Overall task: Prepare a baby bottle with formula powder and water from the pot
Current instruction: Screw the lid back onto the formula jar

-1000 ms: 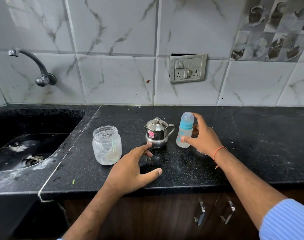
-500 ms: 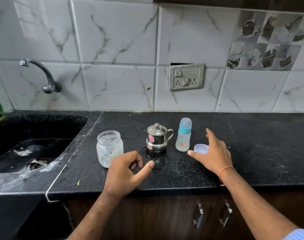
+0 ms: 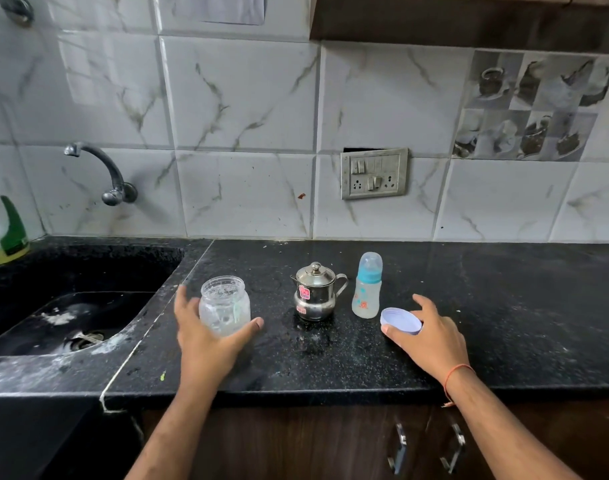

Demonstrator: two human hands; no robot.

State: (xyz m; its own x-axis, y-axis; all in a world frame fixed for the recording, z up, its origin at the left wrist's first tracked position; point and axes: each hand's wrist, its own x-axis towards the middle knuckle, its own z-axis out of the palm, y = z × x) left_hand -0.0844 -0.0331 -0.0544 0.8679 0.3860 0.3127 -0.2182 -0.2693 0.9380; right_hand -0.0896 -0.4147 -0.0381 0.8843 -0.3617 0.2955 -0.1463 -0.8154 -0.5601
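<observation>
The left hand (image 3: pixel 206 336) is spread wide around the near side of a clear jar (image 3: pixel 224 305), thumb out to the right of its base and the other fingers reaching up along its left side; they curve about it without clearly closing, and I cannot tell whether any skin touches the glass. The jar stands upright and uncapped, with a whitish film and some powder inside.

The right hand (image 3: pixel 431 337) lies relaxed and loose on the black counter (image 3: pixel 504 306), its thumb tip at the near edge of a pale round lid (image 3: pixel 401 319) and its index finger stretched behind it. The lid rests flat on the counter, rim upward, cupped between those 2 fingers rather than pinched. A red thread circles that wrist.

Just left of the lid, near the index fingertip but apart from it, stands the baby bottle (image 3: pixel 367 287), upright, with a teal collar and its teat on. Left again, between bottle and jar, sits a small steel pot (image 3: pixel 315 292) with its cover shut and its handle pointing toward the bottle.

Further left is the dark sink (image 3: pixel 71 306), with a tap (image 3: pixel 102 174) on the tiled wall above it.
</observation>
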